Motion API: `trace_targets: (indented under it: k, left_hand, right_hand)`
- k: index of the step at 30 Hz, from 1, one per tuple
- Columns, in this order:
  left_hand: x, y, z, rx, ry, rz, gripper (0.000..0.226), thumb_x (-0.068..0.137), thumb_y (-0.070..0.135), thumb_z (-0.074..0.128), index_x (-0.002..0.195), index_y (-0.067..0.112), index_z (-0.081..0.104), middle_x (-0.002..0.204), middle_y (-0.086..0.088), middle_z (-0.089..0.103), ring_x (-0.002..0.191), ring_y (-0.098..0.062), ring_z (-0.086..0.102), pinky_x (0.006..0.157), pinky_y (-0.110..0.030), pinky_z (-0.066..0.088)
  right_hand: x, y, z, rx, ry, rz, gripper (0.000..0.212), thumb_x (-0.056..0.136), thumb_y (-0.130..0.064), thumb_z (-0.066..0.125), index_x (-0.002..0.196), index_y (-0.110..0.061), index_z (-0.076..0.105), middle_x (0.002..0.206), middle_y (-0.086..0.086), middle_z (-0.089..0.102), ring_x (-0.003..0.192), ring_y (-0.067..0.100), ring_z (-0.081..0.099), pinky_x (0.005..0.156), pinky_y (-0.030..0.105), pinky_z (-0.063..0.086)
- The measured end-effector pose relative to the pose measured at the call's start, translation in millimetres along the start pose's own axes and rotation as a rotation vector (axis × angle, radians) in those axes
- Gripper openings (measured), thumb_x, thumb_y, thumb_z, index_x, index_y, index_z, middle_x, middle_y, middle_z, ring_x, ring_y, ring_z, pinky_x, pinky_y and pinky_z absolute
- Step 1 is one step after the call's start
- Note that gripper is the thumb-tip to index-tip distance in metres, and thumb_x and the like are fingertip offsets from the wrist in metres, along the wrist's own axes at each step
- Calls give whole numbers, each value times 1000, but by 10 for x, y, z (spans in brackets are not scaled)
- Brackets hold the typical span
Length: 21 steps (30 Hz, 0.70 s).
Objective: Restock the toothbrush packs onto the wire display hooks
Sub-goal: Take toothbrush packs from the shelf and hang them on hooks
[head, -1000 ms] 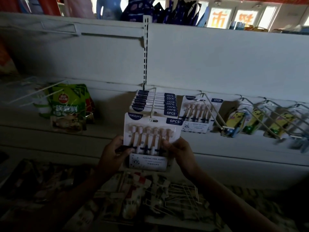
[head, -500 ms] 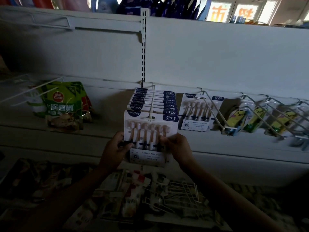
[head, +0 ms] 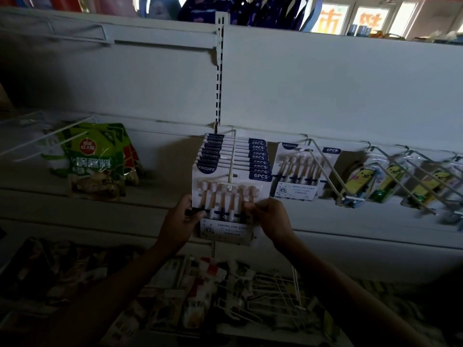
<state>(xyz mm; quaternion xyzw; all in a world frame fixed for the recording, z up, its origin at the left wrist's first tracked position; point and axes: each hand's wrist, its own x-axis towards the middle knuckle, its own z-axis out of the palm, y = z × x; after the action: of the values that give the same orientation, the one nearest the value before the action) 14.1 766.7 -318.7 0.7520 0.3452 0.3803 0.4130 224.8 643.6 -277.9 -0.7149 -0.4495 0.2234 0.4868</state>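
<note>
A white six-piece toothbrush pack (head: pixel 226 196) hangs at the front of the white wire hook (head: pixel 232 159), whose tip pokes through the pack's hang hole. Several identical packs (head: pixel 235 152) are stacked behind it on the same hook. My left hand (head: pixel 179 221) grips the pack's lower left edge, thumb on its front. My right hand (head: pixel 271 217) pinches its lower right edge. On the neighbouring hook (head: pixel 325 169) to the right hangs one more toothbrush pack (head: pixel 298 171).
Further right, angled wire hooks carry yellow bear-print packs (head: pixel 360 181). Green snack bags (head: pixel 95 159) hang at the left beside bare white hooks. Below my arms lies a dim heap of loose packs and spare wire hooks (head: pixel 270 294). A slotted upright (head: pixel 219 78) divides the back panel.
Both hands lifted the pack up and pushed it back onto the hook; the hook tip now sticks out through its hang hole.
</note>
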Motion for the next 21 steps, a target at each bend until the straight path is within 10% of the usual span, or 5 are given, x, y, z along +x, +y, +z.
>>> trace_targets:
  k: [13, 18, 21]
  left_hand:
    - [-77, 89, 24, -10, 11, -31, 36, 93, 11, 65, 125, 21, 51, 113, 15, 64, 108, -13, 64, 87, -33, 55]
    - [-300, 177, 86, 282, 329, 190, 58, 90, 26, 65, 140, 18, 39, 139, -8, 39, 126, -29, 40, 99, -45, 37]
    - [-448, 361, 117, 530, 235, 517, 41, 91, 28, 56, 131, 21, 48, 138, -8, 42, 121, -29, 40, 96, -41, 34]
  right_hand:
    - [-45, -24, -34, -64, -41, 9, 36, 94, -32, 67, 61, -21, 59, 54, -10, 59, 49, -1, 54, 59, 20, 46]
    - [-233, 118, -263, -246, 24, 72, 38, 84, -45, 76, 103, -18, 57, 92, -4, 69, 83, 10, 66, 65, 22, 50]
    - [-450, 270, -516, -439, 40, -65, 50, 84, -46, 74, 120, -17, 56, 107, -1, 66, 92, 12, 63, 72, 24, 52]
